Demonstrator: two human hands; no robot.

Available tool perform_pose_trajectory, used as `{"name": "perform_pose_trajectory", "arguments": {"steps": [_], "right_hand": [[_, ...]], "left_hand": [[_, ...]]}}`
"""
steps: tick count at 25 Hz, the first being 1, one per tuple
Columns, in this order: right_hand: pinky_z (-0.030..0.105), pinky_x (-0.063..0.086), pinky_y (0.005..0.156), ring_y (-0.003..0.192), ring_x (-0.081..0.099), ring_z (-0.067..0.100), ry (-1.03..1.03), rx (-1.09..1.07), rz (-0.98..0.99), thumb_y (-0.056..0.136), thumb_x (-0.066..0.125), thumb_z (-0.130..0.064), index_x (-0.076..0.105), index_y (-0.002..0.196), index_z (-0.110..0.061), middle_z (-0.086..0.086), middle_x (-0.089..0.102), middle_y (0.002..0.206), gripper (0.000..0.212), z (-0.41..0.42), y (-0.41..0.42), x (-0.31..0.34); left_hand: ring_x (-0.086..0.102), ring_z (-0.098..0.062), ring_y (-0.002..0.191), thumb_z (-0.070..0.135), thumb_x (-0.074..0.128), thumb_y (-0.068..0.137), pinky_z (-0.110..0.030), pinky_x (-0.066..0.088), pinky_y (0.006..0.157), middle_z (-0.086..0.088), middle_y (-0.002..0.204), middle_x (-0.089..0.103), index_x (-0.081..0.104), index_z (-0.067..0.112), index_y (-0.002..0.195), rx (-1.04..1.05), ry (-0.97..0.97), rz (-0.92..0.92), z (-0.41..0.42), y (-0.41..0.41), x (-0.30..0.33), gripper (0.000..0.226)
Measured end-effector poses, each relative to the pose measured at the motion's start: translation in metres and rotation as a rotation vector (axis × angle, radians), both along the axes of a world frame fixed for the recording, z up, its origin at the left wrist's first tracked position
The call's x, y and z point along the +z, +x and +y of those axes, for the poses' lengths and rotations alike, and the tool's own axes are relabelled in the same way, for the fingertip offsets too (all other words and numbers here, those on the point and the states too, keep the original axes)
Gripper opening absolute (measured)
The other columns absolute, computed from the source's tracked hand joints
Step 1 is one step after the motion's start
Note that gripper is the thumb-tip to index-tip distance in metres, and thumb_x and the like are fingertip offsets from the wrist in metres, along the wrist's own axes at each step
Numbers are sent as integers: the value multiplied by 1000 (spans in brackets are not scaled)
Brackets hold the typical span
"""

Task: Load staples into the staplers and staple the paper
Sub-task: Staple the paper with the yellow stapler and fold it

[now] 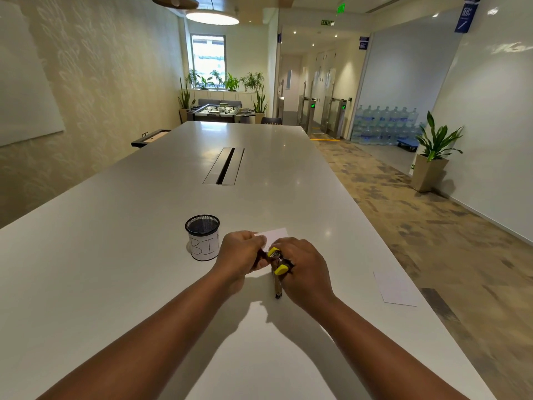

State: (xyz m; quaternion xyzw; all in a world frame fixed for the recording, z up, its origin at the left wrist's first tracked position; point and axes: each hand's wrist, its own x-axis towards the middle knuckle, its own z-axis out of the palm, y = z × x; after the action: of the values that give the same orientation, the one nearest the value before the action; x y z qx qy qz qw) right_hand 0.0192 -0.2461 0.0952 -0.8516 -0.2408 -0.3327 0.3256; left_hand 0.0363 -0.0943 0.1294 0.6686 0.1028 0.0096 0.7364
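A long white table [144, 255] runs down the room, with a dark cable slot [224, 166] set into its middle. On its near end stand a black mesh cup [202, 236] with a paper label reading "BIN", a white sheet [275, 234] just beside it, and another sheet [396, 288] near the right edge.

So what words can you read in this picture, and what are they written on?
"BIN": hand-written on the white label round the black mesh cup; the hand hides part of the last letter.
"EXIT": on the green sign by the ceiling, small but just readable.
Blue signs on the glass wall: too blurred to read.
Yellow and black stapler: no readable words.
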Motion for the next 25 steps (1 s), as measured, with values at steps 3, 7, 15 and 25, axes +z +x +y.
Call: {"name": "perform_pose_trajectory", "arguments": {"steps": [3,7,15,25], "right_hand": [[24,48,58,66,58,5,240,-5,304,84,72,-53,62,98,-29,-14,66,82,29,4,-3,1],[25,44,54,59,53,10,564,114,685,75,69,-69,59,94,-27,-1,65,69,47,7,-2,3],[27,39,52,70,55,15,921,376,1003,97,57,-38,72,101,-21,3,69,92,23,6,-2,14],[33,44,68,90,59,20,913,360,981,93,69,-36,67,111,-16,0,74,101,26,8,1,11]], "left_hand": [[73,-13,60,11,61,100,-23,58,56,-12,80,66,66,-2,94,33,-73,-29,7,2,-2,15],[79,-20,79,10,59,102,-24,60,64,-10,98,77,68,9,109,43,-114,-118,13,2,1,11],[76,-8,77,-1,62,97,-28,62,72,17,61,66,69,24,113,-26,88,-301,17,0,-8,31],[74,-13,81,5,66,96,-25,62,66,-18,85,74,73,28,100,-10,90,-315,14,-5,-5,24]]}}
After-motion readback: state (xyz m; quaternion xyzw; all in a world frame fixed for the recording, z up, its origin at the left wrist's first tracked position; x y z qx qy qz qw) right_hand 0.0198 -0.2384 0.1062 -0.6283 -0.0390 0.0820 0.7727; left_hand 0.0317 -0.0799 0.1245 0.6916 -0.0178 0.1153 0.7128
